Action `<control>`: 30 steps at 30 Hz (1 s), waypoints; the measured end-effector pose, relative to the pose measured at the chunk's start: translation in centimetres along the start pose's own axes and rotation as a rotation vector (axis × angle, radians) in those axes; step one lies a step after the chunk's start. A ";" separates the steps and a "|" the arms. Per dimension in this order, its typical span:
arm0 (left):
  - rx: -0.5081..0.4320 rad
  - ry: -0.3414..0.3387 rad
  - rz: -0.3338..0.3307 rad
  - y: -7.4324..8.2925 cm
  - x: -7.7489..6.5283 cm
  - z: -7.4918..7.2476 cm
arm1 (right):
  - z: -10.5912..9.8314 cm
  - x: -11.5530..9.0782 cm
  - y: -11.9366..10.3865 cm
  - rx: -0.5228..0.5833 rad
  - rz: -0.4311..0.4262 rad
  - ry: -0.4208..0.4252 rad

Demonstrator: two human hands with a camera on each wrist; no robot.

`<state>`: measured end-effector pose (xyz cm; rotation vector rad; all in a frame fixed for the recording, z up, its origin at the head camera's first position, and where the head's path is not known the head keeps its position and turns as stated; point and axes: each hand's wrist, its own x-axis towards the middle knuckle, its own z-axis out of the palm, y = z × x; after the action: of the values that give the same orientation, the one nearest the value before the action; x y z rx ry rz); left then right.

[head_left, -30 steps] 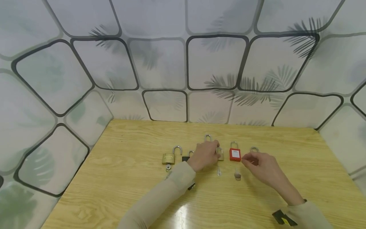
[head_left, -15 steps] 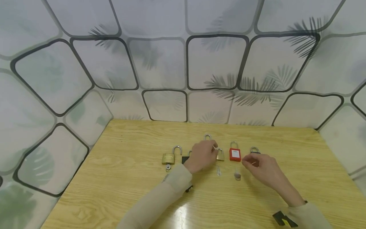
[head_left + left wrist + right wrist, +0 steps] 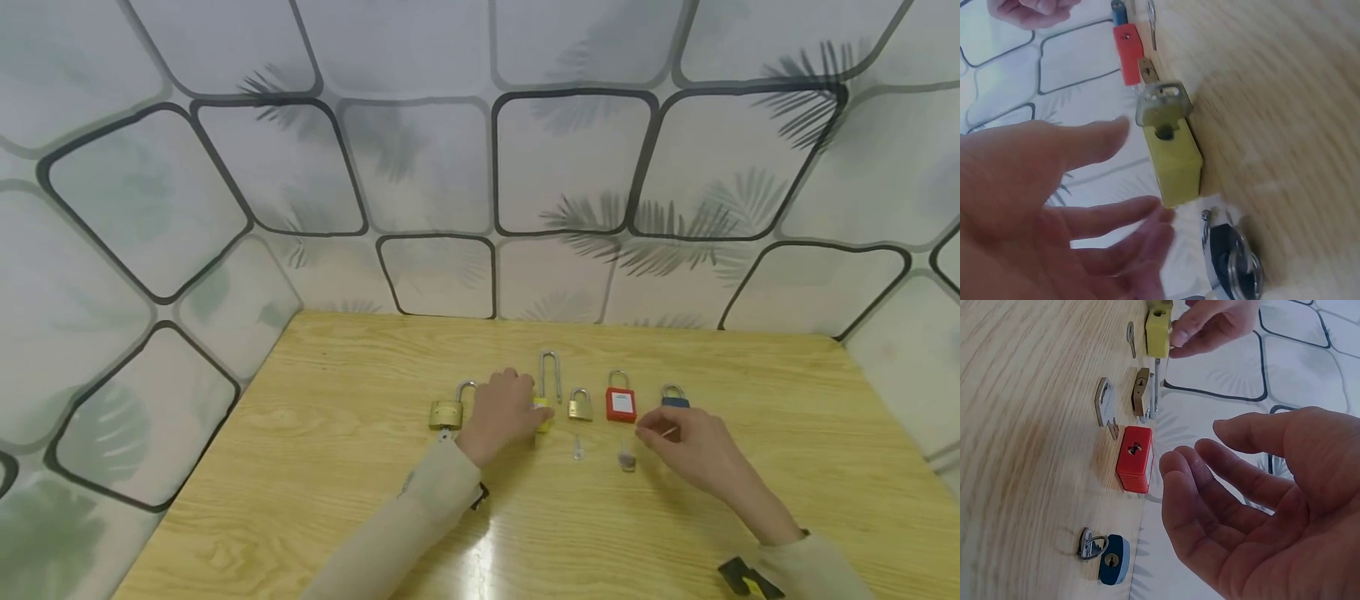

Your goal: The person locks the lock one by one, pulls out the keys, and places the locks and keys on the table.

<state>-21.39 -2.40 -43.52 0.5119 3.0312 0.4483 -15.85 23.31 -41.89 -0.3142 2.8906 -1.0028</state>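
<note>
A yellow padlock [image 3: 541, 422] stands with its long shackle raised, and a key [image 3: 1163, 107] sits in its bottom. My left hand [image 3: 501, 417] is at its left side, thumb near the yellow body, fingers spread apart; whether the thumb touches it I cannot tell. A dark padlock with a key ring [image 3: 1222, 253] lies by the left fingers, hidden under the hand in the head view. My right hand [image 3: 693, 446] hovers loosely curled near the red padlock [image 3: 621, 404] and the blue padlock [image 3: 1114, 559], holding nothing visible.
A large brass padlock [image 3: 446, 416] with a raised shackle lies left of the left hand. A small brass padlock [image 3: 580, 409] stands between the yellow and red ones. Loose keys lie in front, including a flat key [image 3: 1105, 403] and a thin key [image 3: 1130, 339].
My left hand has shifted left, uncovering the yellow padlock and its long shackle and covering the dark padlock. The right hand has stayed nearly still.
</note>
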 end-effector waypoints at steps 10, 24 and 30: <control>0.069 -0.053 -0.007 0.2 -0.9 0.2 | 0.5 -0.2 0.0 0.017 0.009 -0.021; 0.092 -0.041 0.023 0.5 -1.5 0.2 | 0.8 -0.3 0.4 0.031 0.020 -0.032; 0.035 -0.064 0.004 0.5 -1.2 0.4 | 0.7 -0.2 0.5 0.028 0.006 -0.024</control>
<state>-20.05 -2.21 -43.73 0.5234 2.9817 0.3719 -15.67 23.31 -42.71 -0.3134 2.8518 -1.0301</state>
